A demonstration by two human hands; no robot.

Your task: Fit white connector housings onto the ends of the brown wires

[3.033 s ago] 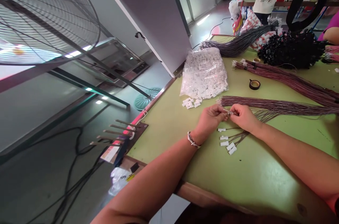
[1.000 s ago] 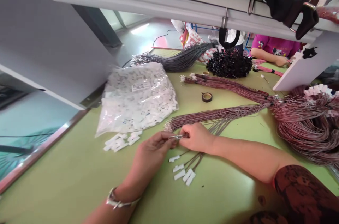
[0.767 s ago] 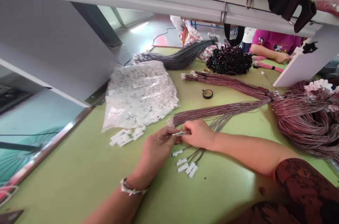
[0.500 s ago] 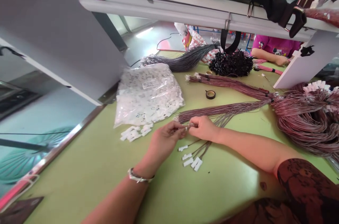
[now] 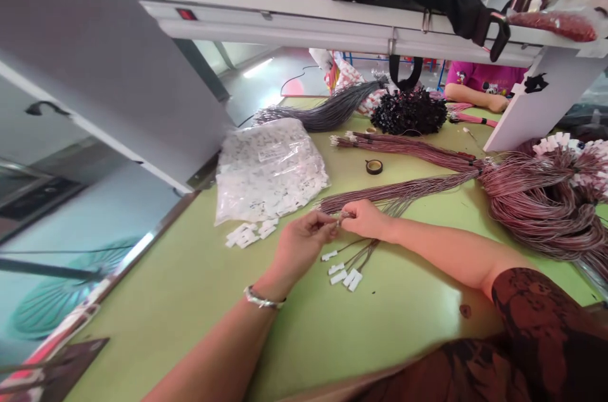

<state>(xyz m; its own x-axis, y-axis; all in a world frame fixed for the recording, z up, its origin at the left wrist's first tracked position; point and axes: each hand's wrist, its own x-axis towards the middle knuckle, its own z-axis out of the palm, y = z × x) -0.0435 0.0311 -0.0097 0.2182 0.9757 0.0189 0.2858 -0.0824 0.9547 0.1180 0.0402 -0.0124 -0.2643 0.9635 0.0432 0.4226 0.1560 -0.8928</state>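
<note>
My left hand [image 5: 306, 237] and my right hand [image 5: 365, 220] meet fingertip to fingertip over the green table [image 5: 403, 307]. In my right hand, closed, are the ends of several thin brown wires. My left fingers pinch at the tip of these wires; what exactly they hold is too small to make out. Below my right hand lie several wires ending in white plastic connectors [image 5: 352, 279]. A long bundle of brown wires [image 5: 403, 192] stretches just behind my hands. Loose white connectors [image 5: 247, 235] rest in a small pile left of my left hand.
A clear bag of white connectors [image 5: 270, 168] lies at the back left. Behind stand a tape roll [image 5: 374, 166], a heap of black parts [image 5: 408, 112] and grey wires [image 5: 327, 111]. Coiled brown wires [image 5: 532, 212] fill the right. A shelf [image 5: 285, 28] spans above; a co-worker's arm [image 5: 475, 98] shows beyond.
The camera view has shifted slightly. My hands stay together at the wire ends, the left fingers a little more extended; the connectors on the table lie as before.
</note>
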